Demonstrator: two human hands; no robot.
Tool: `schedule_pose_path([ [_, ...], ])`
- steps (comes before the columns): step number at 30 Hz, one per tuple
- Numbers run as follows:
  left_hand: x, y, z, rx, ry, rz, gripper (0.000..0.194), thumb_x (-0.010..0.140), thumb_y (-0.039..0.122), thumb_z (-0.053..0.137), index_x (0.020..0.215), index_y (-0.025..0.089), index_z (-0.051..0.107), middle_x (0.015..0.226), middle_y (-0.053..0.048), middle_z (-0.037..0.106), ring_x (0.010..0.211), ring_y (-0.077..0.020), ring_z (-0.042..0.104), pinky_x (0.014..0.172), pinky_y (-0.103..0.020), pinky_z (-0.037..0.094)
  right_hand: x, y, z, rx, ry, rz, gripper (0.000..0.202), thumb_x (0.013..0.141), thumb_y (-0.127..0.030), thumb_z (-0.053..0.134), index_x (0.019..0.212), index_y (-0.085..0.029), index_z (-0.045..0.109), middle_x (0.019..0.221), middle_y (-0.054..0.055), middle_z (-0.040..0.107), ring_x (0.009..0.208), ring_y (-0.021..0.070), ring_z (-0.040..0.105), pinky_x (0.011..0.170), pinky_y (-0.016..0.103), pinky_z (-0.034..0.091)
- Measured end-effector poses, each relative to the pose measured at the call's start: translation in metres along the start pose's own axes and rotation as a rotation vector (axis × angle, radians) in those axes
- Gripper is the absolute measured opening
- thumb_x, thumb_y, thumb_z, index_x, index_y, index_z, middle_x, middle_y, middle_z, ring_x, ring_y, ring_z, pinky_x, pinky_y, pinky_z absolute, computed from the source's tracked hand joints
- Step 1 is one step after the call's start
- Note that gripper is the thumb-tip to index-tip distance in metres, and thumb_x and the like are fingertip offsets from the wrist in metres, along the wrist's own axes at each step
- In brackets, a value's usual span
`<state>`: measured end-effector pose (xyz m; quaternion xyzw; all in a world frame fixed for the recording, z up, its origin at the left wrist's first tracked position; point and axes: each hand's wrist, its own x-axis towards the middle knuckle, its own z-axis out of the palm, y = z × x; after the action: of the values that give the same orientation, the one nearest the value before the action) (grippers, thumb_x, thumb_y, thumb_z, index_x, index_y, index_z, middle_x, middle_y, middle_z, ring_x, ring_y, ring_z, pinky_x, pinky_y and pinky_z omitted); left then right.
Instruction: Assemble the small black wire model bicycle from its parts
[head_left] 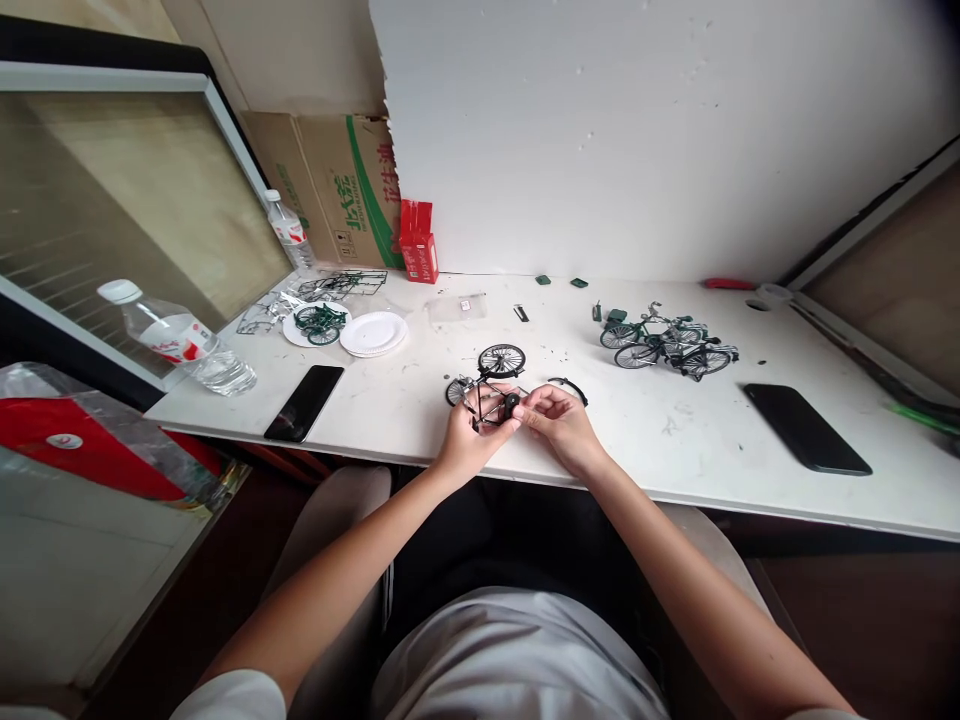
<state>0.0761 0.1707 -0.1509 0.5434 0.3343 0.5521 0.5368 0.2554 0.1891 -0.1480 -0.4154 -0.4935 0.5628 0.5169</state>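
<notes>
Near the table's front edge, a small black model bicycle point(489, 402) is held by my left hand point(471, 440), its thumb and fingers closed on the frame. The thumb tip lies by a round black part point(512, 402) of the bicycle. My right hand point(559, 425) meets it there with thumb and forefinger pinched together; whatever is between those fingertips is too small to make out. A spoked wheel point(501, 360) shows at the bicycle's far end, and another wheel point(457, 390) is partly visible to its left. Behind my right hand lies a curved black strip point(571, 388).
Several assembled model bicycles point(664, 345) stand to the right, beside a black phone point(808, 428). Leftward are another phone point(305, 402), white plates point(373, 334), green bicycle parts point(320, 323), parts frames point(349, 283) and a water bottle point(180, 340). A red box point(418, 243) stands behind.
</notes>
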Motion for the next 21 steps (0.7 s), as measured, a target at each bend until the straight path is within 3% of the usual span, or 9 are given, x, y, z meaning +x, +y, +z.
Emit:
schedule_pose_path([
  [3, 0.008, -0.003, -0.003, -0.054, -0.024, -0.061, 0.061, 0.081, 0.038, 0.093, 0.129, 0.019, 0.060, 0.134, -0.019, 0.076, 0.121, -0.0317, 0.077, 0.100, -0.044, 0.066, 0.003, -0.001, -0.002, 0.079, 0.013, 0.101, 0.053, 0.055, -0.049, 0.106, 0.080, -0.024, 0.067, 0.081, 0.000, 0.070, 0.068, 0.0137, 0.060, 0.052, 0.025, 0.044],
  [7, 0.016, -0.004, -0.009, -0.118, -0.063, -0.105, 0.063, 0.082, 0.039, 0.092, 0.131, 0.019, 0.058, 0.130, -0.017, 0.079, 0.118, -0.0317, 0.079, 0.100, -0.047, 0.066, 0.008, -0.005, 0.001, 0.129, 0.045, 0.169, 0.052, 0.057, -0.045, 0.106, 0.081, -0.023, 0.066, 0.081, -0.001, 0.071, 0.069, 0.0132, 0.062, 0.060, 0.026, 0.051],
  [10, 0.018, -0.004, -0.012, -0.177, -0.065, -0.135, 0.061, 0.083, 0.039, 0.092, 0.131, 0.019, 0.059, 0.129, -0.017, 0.079, 0.118, -0.0317, 0.079, 0.099, -0.048, 0.068, 0.010, -0.008, 0.005, 0.108, 0.057, 0.185, 0.052, 0.055, -0.042, 0.108, 0.081, -0.023, 0.066, 0.083, -0.001, 0.073, 0.070, 0.0139, 0.064, 0.065, 0.029, 0.055],
  [16, 0.016, -0.008, -0.011, -0.202, -0.062, -0.161, 0.053, 0.086, 0.038, 0.088, 0.129, 0.022, 0.062, 0.136, -0.016, 0.076, 0.122, -0.0320, 0.077, 0.101, -0.048, 0.068, 0.009, -0.009, 0.009, 0.021, 0.061, 0.157, 0.040, 0.067, -0.043, 0.102, 0.080, -0.025, 0.069, 0.083, 0.001, 0.073, 0.072, 0.0158, 0.066, 0.065, 0.031, 0.057],
  [21, 0.015, -0.012, -0.012, -0.179, -0.088, -0.163, 0.048, 0.091, 0.037, 0.084, 0.131, 0.022, 0.063, 0.140, -0.016, 0.073, 0.127, -0.0322, 0.074, 0.107, -0.049, 0.065, 0.009, -0.008, 0.007, -0.036, 0.054, 0.133, 0.038, 0.068, -0.043, 0.102, 0.080, -0.025, 0.070, 0.082, 0.002, 0.071, 0.071, 0.0163, 0.065, 0.063, 0.031, 0.059],
])
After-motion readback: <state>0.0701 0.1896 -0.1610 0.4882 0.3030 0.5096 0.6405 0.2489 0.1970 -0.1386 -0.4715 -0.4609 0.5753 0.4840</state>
